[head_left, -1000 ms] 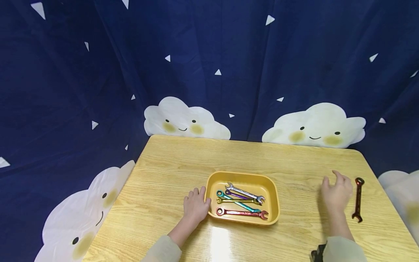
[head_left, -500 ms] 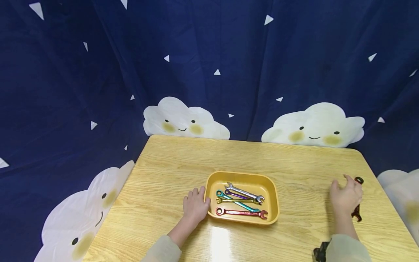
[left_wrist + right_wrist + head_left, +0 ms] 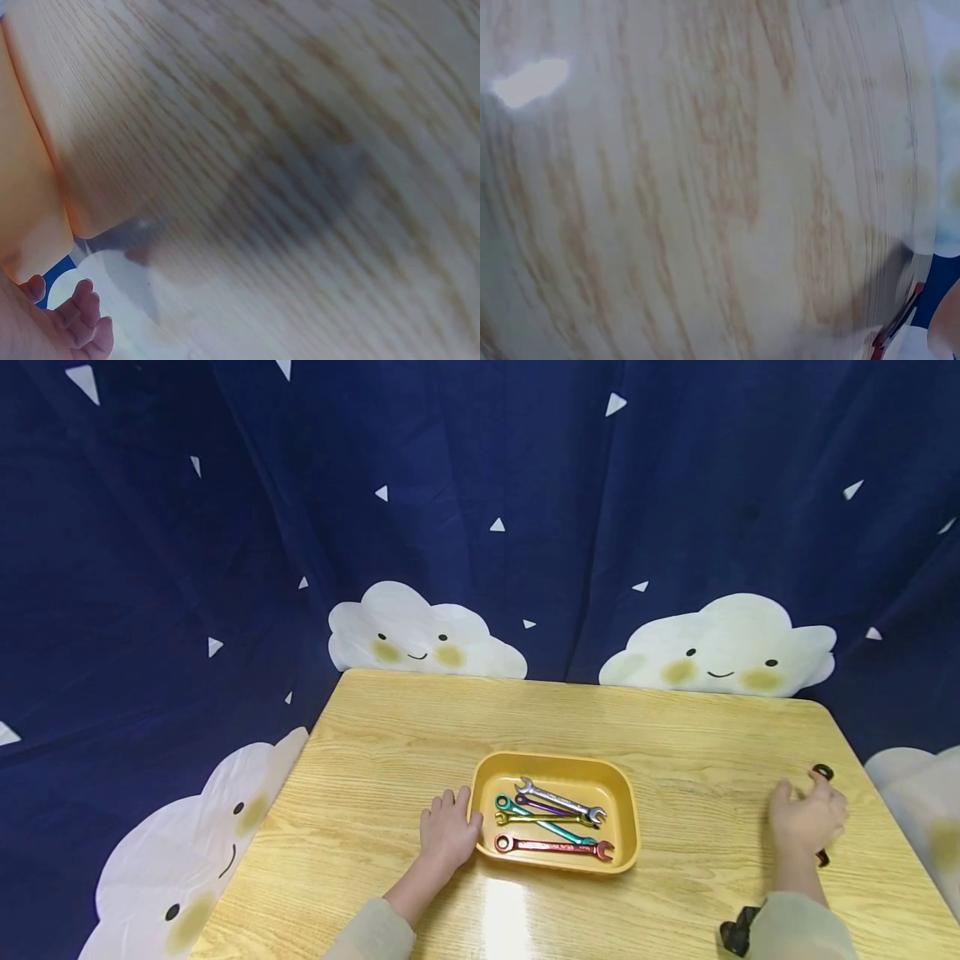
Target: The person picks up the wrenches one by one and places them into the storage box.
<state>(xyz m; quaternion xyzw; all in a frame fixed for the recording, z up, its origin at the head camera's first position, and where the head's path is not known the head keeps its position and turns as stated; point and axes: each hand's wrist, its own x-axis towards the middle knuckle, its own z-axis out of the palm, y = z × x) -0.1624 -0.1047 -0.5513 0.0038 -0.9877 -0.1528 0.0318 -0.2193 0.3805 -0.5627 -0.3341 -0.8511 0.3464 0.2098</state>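
Note:
My left hand (image 3: 447,833) rests at the left side of a yellow tray (image 3: 632,814), its thumb right at the rim. In the left wrist view its loosely bent fingers (image 3: 84,319) lie beside the tray's wall (image 3: 30,187). Inside the tray are a red wrench (image 3: 555,847), a silver wrench (image 3: 558,799), a gold wrench (image 3: 536,818), a teal one and a purple one. Far right, my right hand (image 3: 806,818) is over a dark red wrench (image 3: 823,772), thumb and fingers spread apart. The hand hides that wrench's middle; its two ends show.
The wooden table (image 3: 420,718) has rounded corners, and its right edge runs close by the dark red wrench. Behind it hangs a dark blue curtain (image 3: 450,468) with white clouds and triangles. A black device (image 3: 738,931) sits at the right wrist.
My right hand has moved to the right, from beside the dark red wrench to over it, covering its middle. The left hand and the tray have stayed in place.

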